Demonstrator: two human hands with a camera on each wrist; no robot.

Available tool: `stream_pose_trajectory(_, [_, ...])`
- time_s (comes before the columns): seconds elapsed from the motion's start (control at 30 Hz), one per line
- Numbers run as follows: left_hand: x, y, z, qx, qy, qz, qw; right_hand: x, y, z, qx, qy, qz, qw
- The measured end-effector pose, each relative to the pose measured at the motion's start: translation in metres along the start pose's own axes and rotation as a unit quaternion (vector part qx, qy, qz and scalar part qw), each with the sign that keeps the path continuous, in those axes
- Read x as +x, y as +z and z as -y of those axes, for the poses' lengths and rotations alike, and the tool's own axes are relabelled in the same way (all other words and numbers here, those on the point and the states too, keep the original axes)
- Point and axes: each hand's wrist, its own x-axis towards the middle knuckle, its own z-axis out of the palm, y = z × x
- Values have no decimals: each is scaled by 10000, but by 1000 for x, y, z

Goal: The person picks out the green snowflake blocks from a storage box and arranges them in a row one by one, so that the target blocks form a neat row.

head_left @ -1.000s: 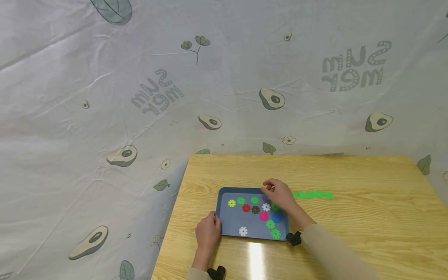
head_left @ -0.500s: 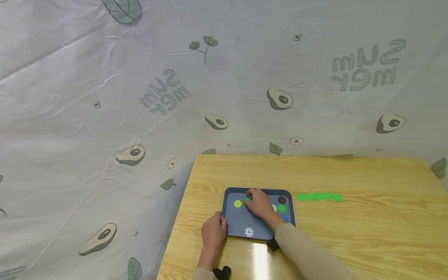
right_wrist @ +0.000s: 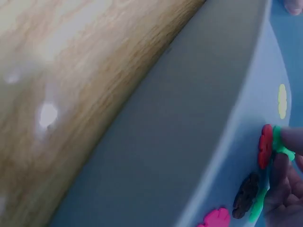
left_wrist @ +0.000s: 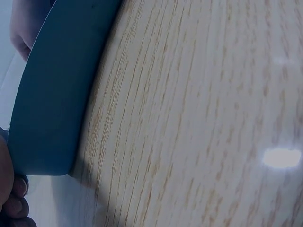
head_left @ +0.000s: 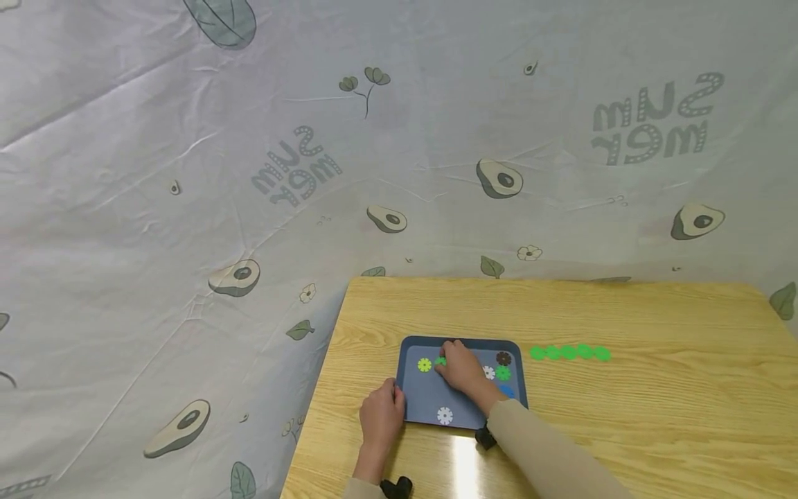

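Observation:
My left hand (head_left: 382,418) grips the left side of a blue-grey tray (head_left: 416,402), its curled fingers close to the tray's corner in the left wrist view. Over the tray, my right hand (head_left: 463,371) pinches a green notched plastic disc (right_wrist: 278,136) between thumb and fingers. A red disc (right_wrist: 265,146) lies right beside it. A dark brown disc (right_wrist: 246,195), another green disc (right_wrist: 258,205) and a pink one (right_wrist: 217,218) are near in the right wrist view. The right hand and forearm hide part of the tray in the head view.
A chain of several green discs (head_left: 569,353) lies on the wooden table (head_left: 654,409) to the tray's right. Inside the tray are a yellow disc (head_left: 424,364), a white one (head_left: 445,416) and several others at the right. A printed cloth (head_left: 436,138) hangs behind.
My right hand has moved from the tray's upper right edge leftward to the green disc and pinches it. The left hand stays at the tray's side. The head view has shifted slightly.

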Motion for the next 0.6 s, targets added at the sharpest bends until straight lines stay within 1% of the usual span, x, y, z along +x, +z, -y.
stream_pose_trajectory(0.17, [0, 1, -1, -17, -59, 11, 10000, -3, -5, -4, 594, -108, -176, 9980])
stream_pose_trajectory(0.3, [-1, 0, -2, -71, -25, -41, 10000, -5, -17, -8, 985, -138, -451, 9940])
stream_pose_trajectory(0.37, [-1, 0, -3, -82, -12, -56, 10000, -6, -28, -11, 1050, -124, -595, 9926])
stream_pose_trajectory(0.47, [-1, 1, -3, -61, -11, -78, 10000, -9, -49, -21, 1167, -59, -698, 9907])
stream_pose_trajectory(0.6, [-1, 2, -2, -40, -32, -65, 10000, -13, -86, -46, 1249, 29, -862, 9884])
